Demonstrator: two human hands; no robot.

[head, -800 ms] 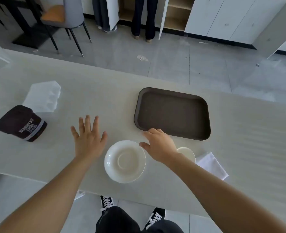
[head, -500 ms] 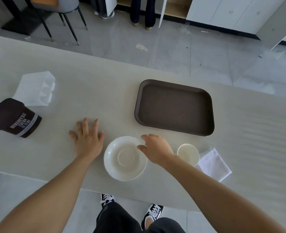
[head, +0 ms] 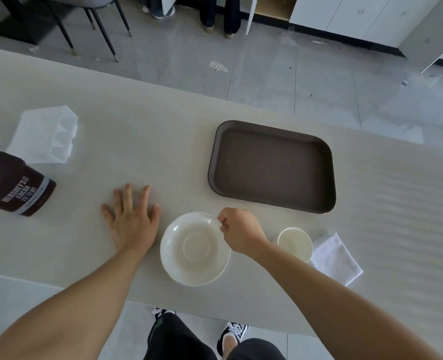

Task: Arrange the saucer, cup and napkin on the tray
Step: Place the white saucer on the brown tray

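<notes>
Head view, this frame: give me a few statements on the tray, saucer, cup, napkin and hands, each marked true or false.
1. The tray holds nothing. True.
2. The right hand pinches the rim of the saucer. True.
3. The cup stands on the saucer. False: it stands on the table, beside the saucer.
4. The left hand holds the napkin. False: it lies flat and open on the table.
5. The cocoa container is left of the saucer. True.

One saucer (head: 194, 249); one cup (head: 295, 242); one tray (head: 272, 166); seemingly two napkins (head: 336, 259); one cocoa bag (head: 15, 184).
</notes>
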